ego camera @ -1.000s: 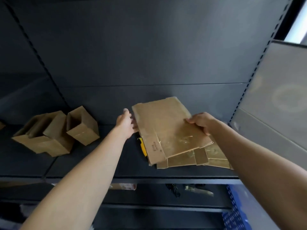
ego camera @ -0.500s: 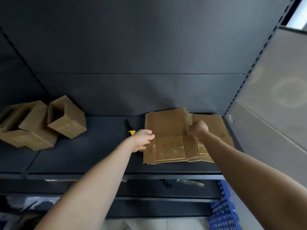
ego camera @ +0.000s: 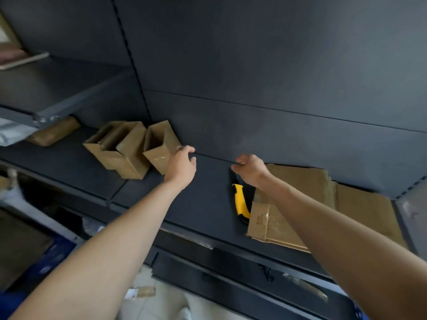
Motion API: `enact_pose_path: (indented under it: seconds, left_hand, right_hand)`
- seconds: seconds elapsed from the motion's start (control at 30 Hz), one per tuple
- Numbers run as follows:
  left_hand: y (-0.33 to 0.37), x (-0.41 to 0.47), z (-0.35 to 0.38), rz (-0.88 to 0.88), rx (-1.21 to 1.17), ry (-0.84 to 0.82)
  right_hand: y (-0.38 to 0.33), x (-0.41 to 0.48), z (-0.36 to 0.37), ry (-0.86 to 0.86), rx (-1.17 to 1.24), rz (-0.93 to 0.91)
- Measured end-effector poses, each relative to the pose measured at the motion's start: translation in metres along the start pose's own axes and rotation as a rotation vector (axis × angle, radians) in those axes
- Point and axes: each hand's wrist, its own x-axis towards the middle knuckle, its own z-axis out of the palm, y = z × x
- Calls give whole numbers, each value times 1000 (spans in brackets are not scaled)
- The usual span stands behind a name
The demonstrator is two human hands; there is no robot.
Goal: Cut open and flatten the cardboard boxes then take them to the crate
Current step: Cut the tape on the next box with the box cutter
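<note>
Left hand is out in front, fingers loosely curled and spread, thumb apart from them, nothing in it. Its fingertips are right at the near corner of the small open box; touching or just short of it, I can't tell. Right hand hangs with the fingers curled downward, directly above the black far end of the yellow utility knife. Whether those fingers have hold of the knife or are only over it, the view doesn't show.

The knife lies on the dark shelf, handle running toward the front edge. Immediately right of the knife sits the stack of flattened cardboard, its left edge touching or overlapping the knife's near end, and the right forearm crosses over the stack. Well to the left of the knife stands the small open box, its open mouth tipped toward the camera. Further left of the knife, pressed against that box, is a cluster of unflattened boxes, flaps up. Behind the knife rises the dark back panel of the shelving.
</note>
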Motion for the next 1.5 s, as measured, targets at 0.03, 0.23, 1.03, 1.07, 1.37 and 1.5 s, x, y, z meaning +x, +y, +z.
enact_pose_path:
  seconds: [0.03, 0.23, 1.03, 1.07, 1.37, 1.5]
  left_hand:
    - [-11, 8, -7, 3, 42, 20]
    - [-61, 57, -27, 16, 298, -13]
    - [-62, 58, -43, -549, -737, -77]
    - [-61, 57, -43, -636, -816, -128]
    - [-64, 38, 14, -880, -896, -422]
    - [-44, 24, 24, -805, -740, -213]
  right_hand:
    - [-4, 5, 7, -24, 6, 17]
    - [-13, 38, 40, -51, -151, 168]
    - [21, 43, 77, 180, 311, 519]
    - [15, 41, 67, 164, 470, 497]
    - [4, 15, 6, -271, 726, 352]
    - [15, 13, 7, -232, 574, 382]
